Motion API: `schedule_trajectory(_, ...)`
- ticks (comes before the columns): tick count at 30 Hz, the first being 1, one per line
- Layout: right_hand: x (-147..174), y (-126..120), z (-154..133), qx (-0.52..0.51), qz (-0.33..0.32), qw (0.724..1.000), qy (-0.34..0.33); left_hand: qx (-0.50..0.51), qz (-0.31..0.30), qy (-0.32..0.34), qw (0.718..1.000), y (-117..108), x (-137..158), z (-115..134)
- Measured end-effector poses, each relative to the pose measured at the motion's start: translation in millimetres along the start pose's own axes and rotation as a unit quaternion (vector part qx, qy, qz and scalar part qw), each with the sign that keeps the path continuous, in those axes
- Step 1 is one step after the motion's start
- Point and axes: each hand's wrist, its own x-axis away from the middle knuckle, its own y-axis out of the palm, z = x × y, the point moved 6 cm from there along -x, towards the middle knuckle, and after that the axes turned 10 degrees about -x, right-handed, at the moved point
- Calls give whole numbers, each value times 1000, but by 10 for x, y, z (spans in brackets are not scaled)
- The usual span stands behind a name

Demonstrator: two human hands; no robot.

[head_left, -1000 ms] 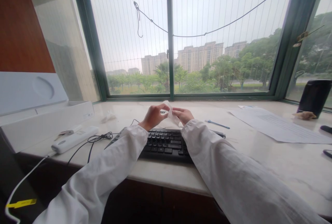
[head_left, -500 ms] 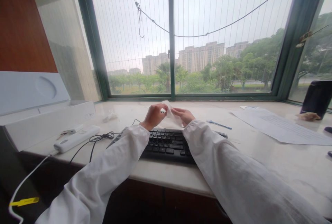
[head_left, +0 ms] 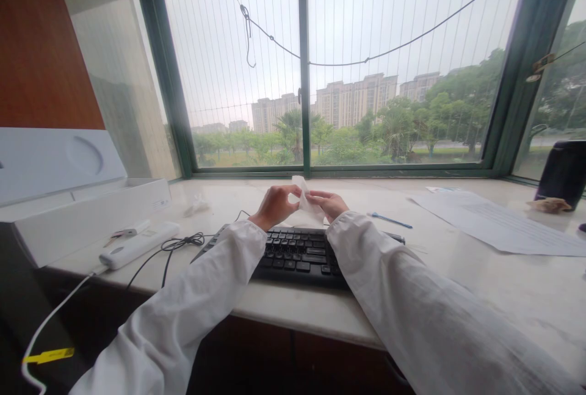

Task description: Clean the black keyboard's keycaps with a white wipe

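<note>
A thin white tissue (head_left: 303, 190) is pinched between my two hands, above the far edge of a black keyboard (head_left: 293, 256). My left hand (head_left: 273, 206) grips its left side with thumb and forefinger. From the right, my right hand (head_left: 330, 203) holds the tissue between its fingers. The tissue stands up a little above the fingertips and hangs down between the hands. Some of the right hand's fingers are hidden behind it. Both white sleeves reach across the front of the keyboard.
A blue stick-like tool (head_left: 391, 220) and printed paper sheets (head_left: 476, 224) lie to the right, with a dark upright object (head_left: 562, 175) beyond. On the left are a white power strip (head_left: 140, 245), a bundled black cable (head_left: 187, 240) and an open white box (head_left: 96, 218). A window stands behind.
The tissue's top has narrowed and folded between my fingers. My left thumb and forefinger have closed up, so the gap between them is smaller. The view has shifted slightly.
</note>
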Motion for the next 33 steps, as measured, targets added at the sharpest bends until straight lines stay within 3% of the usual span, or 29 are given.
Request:
schedule_trajectory(8, 14, 11, -27, 36, -5, 999, -32, -69, -26, -20, 997, -17, 13, 10)
schedule_trajectory(14, 85, 18, -140, 175, -3, 981, -88, -97, -43, -6, 994, -30, 20, 37)
schedule_trajectory(19, 204, -41, -346, 278, 79, 946, -148, -91, -20, -17, 995, -110, -5, -18)
schedule_trajectory(23, 271, -151, -571, 407, 145, 877, -211, -50, -10, -5, 999, -142, -23, -36)
schedule_trajectory(26, 244, -176, -566, 513, 125, 830, -181, -3, -4, 16, 1000, -154, -28, -11)
schedule_trajectory(28, 223, -147, -518, 551, 90, 812, -169, 15, -3, 26, 1000, -155, -28, 5)
schedule_trajectory(33, 265, -13, -529, 524, 57, 809, -258, 26, -11, 37, 999, -126, -24, 22)
